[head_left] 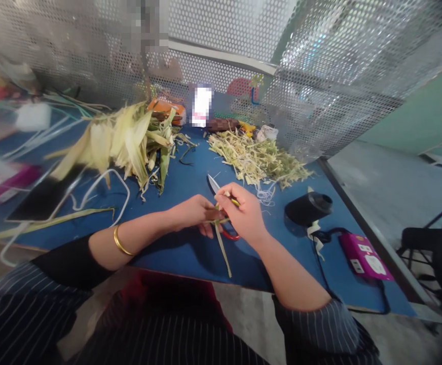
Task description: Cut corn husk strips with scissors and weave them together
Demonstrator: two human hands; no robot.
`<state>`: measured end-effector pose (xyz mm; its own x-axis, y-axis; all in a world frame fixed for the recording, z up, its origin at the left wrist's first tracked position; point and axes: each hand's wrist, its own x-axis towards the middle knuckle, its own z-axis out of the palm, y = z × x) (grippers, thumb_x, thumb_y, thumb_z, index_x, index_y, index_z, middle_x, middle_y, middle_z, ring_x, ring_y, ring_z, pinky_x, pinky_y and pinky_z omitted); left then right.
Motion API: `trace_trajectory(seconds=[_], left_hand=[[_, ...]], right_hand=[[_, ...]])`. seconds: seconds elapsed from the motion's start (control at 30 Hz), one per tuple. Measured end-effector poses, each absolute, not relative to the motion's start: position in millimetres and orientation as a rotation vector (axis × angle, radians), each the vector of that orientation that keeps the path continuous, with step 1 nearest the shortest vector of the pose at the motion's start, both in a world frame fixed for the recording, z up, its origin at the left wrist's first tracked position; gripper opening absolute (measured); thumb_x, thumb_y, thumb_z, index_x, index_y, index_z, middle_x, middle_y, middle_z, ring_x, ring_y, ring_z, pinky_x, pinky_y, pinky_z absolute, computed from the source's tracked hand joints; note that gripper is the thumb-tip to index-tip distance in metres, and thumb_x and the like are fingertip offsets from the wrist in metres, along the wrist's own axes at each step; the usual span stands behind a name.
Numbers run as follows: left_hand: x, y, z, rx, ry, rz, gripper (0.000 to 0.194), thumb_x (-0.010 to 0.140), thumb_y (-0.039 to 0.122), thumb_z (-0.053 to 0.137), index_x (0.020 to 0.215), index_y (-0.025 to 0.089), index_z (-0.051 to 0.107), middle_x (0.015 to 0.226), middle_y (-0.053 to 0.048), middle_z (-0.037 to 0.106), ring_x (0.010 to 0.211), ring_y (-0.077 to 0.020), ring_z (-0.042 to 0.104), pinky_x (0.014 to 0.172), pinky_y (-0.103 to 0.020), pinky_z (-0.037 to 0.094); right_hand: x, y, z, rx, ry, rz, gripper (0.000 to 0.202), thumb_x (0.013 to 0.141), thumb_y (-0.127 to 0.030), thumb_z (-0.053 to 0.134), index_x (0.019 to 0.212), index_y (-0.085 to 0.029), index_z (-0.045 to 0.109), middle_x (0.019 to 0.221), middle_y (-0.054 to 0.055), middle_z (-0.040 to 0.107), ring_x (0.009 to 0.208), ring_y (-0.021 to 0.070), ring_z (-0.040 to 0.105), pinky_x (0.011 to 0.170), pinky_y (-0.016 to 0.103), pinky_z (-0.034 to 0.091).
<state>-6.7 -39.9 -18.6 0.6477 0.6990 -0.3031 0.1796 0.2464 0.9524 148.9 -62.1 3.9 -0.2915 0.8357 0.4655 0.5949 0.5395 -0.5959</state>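
Both hands meet over the middle of the blue table, pinching a pale green corn husk strip (pixel 223 248) whose tail hangs toward the front edge. My left hand (pixel 195 212), below a gold bangle, has its fingers closed around the strip from the left. From the right, my right hand (pixel 244 210) grips the same small piece with thumb and fingers together. A pair of scissors (pixel 214 184) shows beneath the hands, blades pointing away and a red handle loop toward me; the hands hide its middle.
Corn husks (pixel 130 147) are heaped at the left, and shredded husk (pixel 259 157) lies at the back right beside white thread (pixel 265 193). A black cylinder (pixel 306 208) and a magenta box (pixel 365 256) stand at the right. A perforated metal screen (pixel 221 66) borders the back.
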Motion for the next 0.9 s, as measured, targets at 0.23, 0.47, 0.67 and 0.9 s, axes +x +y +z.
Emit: trace_trajectory(seconds=[0.23,0.47,0.67,0.9], left_hand=[[-15,-22,-11,0.827,0.875,0.718,0.02,0.073,0.029,0.07,0.072,0.01,0.071,0.066,-0.008,0.067,0.054,-0.01,0.06,0.041,-0.015,0.041],[-12,-27,-5,0.726,0.825,0.924,0.018,0.081,0.026,0.064,0.081,0.01,0.071,0.081,-0.009,0.069,0.057,-0.0062,0.056,0.041,-0.014,0.036],[-13,-26,-7,0.573,0.707,0.975,0.015,0.084,0.024,0.06,0.085,0.011,0.069,0.072,-0.005,0.066,0.061,-0.0069,0.059,0.047,-0.013,0.042],[-16,-20,-6,0.532,0.735,0.999,0.014,0.085,0.018,0.057,0.083,0.01,0.069,0.073,-0.005,0.067,0.058,-0.0059,0.057,0.06,-0.016,0.049]], right_hand=[[147,-63,-6,-0.996,-2.288,-0.443,0.012,0.09,-0.013,0.048,0.084,-0.018,0.057,0.073,0.001,0.067,0.068,0.0132,0.058,0.075,0.031,0.038],[134,-70,-14,-1.028,-2.277,-0.737,0.012,0.09,-0.014,0.045,0.087,-0.017,0.056,0.078,0.007,0.065,0.073,0.0181,0.056,0.068,0.033,0.036],[128,-68,-22,-1.019,-2.299,-0.764,0.01,0.09,-0.016,0.047,0.089,-0.016,0.057,0.073,0.007,0.062,0.069,0.0187,0.054,0.067,0.032,0.04],[137,-66,-24,-1.062,-2.31,-0.709,0.013,0.089,-0.014,0.047,0.093,-0.017,0.059,0.085,0.008,0.066,0.088,0.021,0.059,0.082,0.035,0.044]])
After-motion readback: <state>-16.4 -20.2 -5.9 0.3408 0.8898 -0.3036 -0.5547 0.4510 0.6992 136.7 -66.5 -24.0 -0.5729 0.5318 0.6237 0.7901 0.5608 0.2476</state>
